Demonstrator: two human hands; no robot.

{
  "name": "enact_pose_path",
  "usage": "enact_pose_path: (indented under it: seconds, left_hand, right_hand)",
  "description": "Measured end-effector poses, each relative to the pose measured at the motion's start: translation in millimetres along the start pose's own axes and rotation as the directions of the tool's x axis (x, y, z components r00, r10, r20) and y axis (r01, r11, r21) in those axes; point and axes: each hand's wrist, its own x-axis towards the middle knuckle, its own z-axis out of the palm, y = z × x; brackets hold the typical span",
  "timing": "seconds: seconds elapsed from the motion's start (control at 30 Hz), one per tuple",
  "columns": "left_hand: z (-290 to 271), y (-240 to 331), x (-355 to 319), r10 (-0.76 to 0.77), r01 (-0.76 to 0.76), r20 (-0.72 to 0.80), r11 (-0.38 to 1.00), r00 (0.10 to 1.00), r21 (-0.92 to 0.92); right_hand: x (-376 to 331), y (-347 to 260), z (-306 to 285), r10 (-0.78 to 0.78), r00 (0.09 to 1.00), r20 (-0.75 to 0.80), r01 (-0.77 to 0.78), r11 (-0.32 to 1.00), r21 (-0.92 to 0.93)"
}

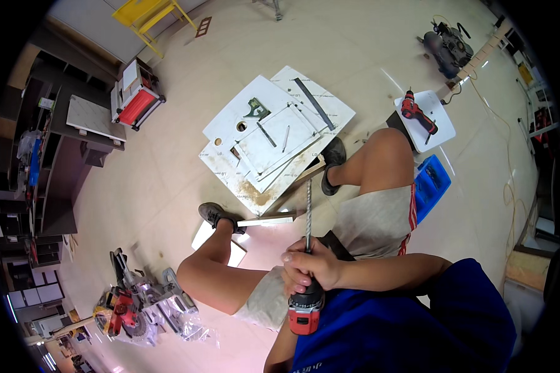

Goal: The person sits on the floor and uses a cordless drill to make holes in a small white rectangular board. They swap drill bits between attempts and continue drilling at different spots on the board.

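Note:
A red and black power drill (pixel 304 318) points away from me over my lap. Its long spiral drill bit (pixel 308 214) stands out toward the boards. My right hand (pixel 314 266) is closed around the front of the drill, at the chuck. From the lower edge my left forearm (pixel 281 353) runs up behind the drill body, which hides the left hand and its fingers. Beyond the bit lie stacked white boards (pixel 230 163), dusty with brown shavings. A combination square (pixel 256 109), a spare drill bit (pixel 266 134), a pencil (pixel 285 138) and a dark metal strip (pixel 314 103) rest on them.
Another red drill (pixel 418 115) lies on a white-topped stool (pixel 443 127) at my right, above a blue bin (pixel 432 186). A mitre saw (pixel 127 308) sits on the floor at left. A compressor (pixel 447 50) with a yellow hose stands far right. My shoes flank the boards.

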Motion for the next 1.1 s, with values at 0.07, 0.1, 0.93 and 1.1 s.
enact_pose_path:
  seconds: [0.07,0.1,0.93,1.1]
  left_hand:
    - [0.5,3.4,-4.6,0.000,0.000,-0.004,1.000,1.000,-0.006]
    - [0.7,2.6,-3.1,-0.005,0.005,-0.001,1.000,1.000,-0.009]
    - [-17.0,18.3,-5.5,-0.059,0.059,-0.037,0.998,0.998,-0.011]
    - [-20.0,-11.2,-5.1,-0.091,0.091,0.048,0.996,0.995,-0.011]
  right_hand:
    - [-0.9,2.8,0.5,0.027,0.999,0.028,-0.027,1.000,0.011]
    - [-2.5,3.2,-1.0,0.017,0.998,0.058,-0.015,1.000,-0.023]
    - [22.6,1.3,0.2,0.107,0.982,0.157,-0.113,0.993,0.034]
    - [43.9,-6.3,-18.2,-0.062,0.978,0.200,0.059,0.998,0.020]
